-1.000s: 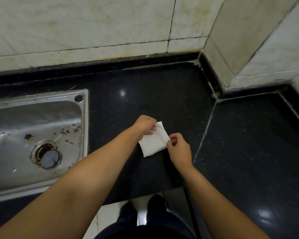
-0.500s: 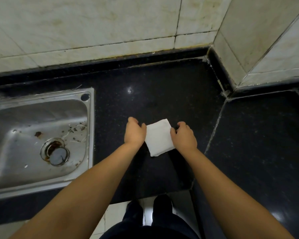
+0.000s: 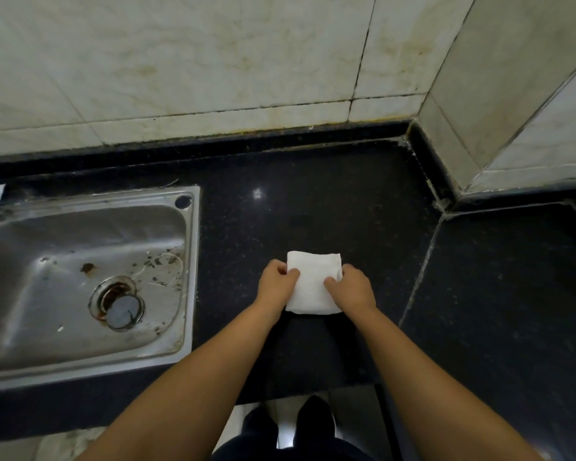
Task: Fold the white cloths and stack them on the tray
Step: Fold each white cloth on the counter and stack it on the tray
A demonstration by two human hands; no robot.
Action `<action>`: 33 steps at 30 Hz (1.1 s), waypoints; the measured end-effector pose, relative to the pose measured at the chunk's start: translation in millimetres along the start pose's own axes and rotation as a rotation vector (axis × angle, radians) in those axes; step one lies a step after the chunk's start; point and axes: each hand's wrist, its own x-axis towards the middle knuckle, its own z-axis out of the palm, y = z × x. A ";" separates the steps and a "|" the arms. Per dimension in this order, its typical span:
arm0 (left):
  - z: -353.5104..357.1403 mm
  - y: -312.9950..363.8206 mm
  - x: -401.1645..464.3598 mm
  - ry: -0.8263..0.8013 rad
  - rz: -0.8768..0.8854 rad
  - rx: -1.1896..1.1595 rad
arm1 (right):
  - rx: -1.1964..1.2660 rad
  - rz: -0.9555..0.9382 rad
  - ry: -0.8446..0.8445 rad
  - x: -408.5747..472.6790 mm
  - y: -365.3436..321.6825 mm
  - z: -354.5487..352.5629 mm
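A small white cloth, folded into a rough square, lies flat on the black counter. My left hand grips its left edge, thumb and fingers pinched on the fabric. On the opposite edge sits my right hand, its fingers pressing over the cloth. Both hands cover the cloth's side edges. No tray is in view.
A steel sink with a drain and some debris is set into the counter at the left. Tiled walls close off the back and the right corner. The counter's front edge runs just below my forearms, with my shoes on the floor beneath.
The cloth was held tilted at its corners; it then lay flat with my hands beside it. Now it sits squared up and both hands have closed onto its side edges.
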 end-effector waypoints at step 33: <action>65.4 -131.9 -299.4 -1.240 0.908 0.530 | 1.046 0.848 1.392 -416.1 153.0 119.9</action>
